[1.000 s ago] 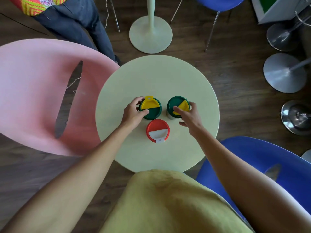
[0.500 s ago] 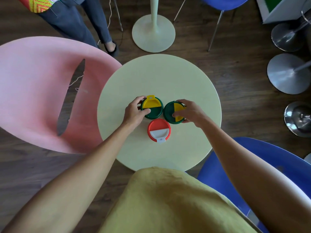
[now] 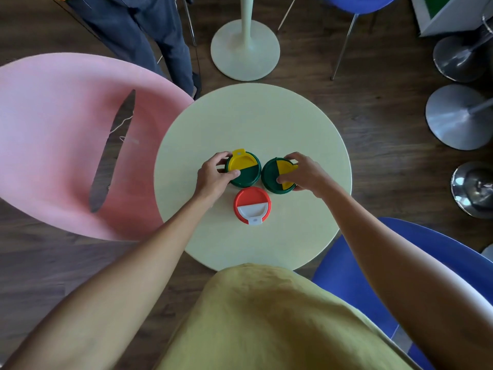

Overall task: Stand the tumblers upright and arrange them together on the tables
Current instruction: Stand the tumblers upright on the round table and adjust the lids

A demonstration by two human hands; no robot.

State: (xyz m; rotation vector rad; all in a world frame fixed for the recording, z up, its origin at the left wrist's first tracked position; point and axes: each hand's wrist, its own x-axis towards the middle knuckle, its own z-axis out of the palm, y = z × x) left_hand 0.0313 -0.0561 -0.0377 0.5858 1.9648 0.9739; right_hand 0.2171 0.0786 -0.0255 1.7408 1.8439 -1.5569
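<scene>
Three tumblers stand upright in a tight cluster on the round pale-green table (image 3: 253, 116). My left hand (image 3: 213, 177) grips the left tumbler (image 3: 246, 172), which has a green lid with a yellow flap. My right hand (image 3: 306, 174) grips the right tumbler (image 3: 272, 174), also green-lidded with a yellow flap, fingers over its right side. In front of both stands a tumbler with a red lid and white flap (image 3: 252, 205), untouched by either hand. The tumbler bodies are hidden under their lids.
A pink chair (image 3: 58, 142) sits left of the table and a blue chair (image 3: 400, 263) at the near right. Another person's legs (image 3: 149, 36) stand beyond the table at far left. A pale table base (image 3: 245, 46) and metal stool bases (image 3: 458, 116) dot the wooden floor.
My right hand slid the right green-lidded tumbler leftward, next to the other two, and turned its yellow flap. My left hand stayed on the left tumbler. The other person stepped nearer.
</scene>
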